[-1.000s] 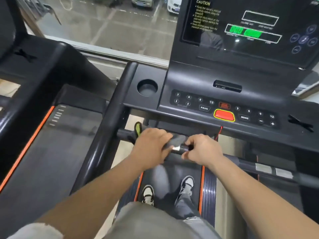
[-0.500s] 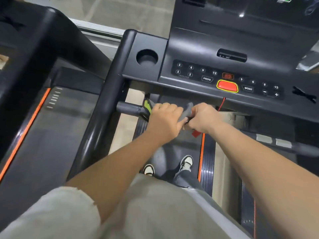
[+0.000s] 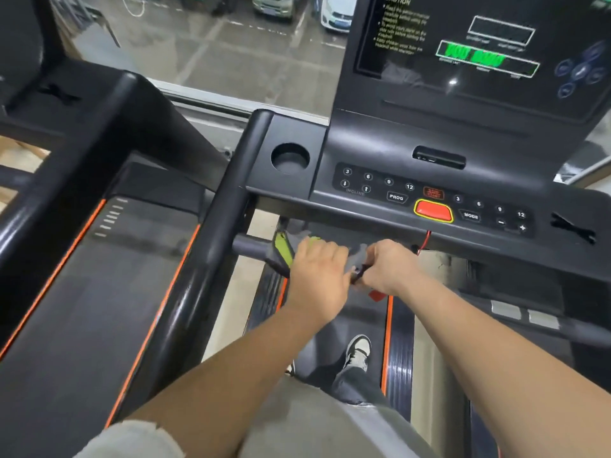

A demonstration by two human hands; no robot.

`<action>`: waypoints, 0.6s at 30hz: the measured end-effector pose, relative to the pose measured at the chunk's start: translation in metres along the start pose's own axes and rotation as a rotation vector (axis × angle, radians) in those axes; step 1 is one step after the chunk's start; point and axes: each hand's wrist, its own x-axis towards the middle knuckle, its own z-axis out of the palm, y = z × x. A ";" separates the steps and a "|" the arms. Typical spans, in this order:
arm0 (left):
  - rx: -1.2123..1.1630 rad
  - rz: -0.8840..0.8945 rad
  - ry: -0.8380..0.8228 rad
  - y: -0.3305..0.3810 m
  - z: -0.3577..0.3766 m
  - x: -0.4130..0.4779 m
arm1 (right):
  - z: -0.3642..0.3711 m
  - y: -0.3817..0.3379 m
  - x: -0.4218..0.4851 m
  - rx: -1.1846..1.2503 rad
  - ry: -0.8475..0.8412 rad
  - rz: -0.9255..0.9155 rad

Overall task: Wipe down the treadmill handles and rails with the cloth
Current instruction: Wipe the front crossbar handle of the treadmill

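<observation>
My left hand and my right hand sit side by side on the treadmill's black front handlebar, under the console. Both are closed around a grey cloth wrapped over the bar. A yellow-green part of the cloth sticks out left of my left hand. The bar runs on to the right, where it carries silver sensor plates. The thick black left side rail runs from the console down toward me.
The console with a red stop button and a cup holder lies just above my hands. A red safety clip hangs on its cord below my right hand. A second treadmill stands to the left. My shoes are on the belt.
The view dipped down and has come back up to show the screen. Both hands stay closed on the cloth at the same part of the bar, now closer together.
</observation>
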 end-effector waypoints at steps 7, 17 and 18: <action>-0.064 0.209 -0.145 -0.107 -0.041 0.014 | 0.005 0.004 -0.001 -0.055 0.029 -0.002; -0.109 0.130 -0.153 -0.016 -0.013 -0.007 | 0.011 0.007 -0.005 -0.062 0.115 -0.016; -0.152 0.216 -0.197 -0.030 -0.019 -0.006 | 0.009 0.006 -0.006 -0.065 0.112 -0.012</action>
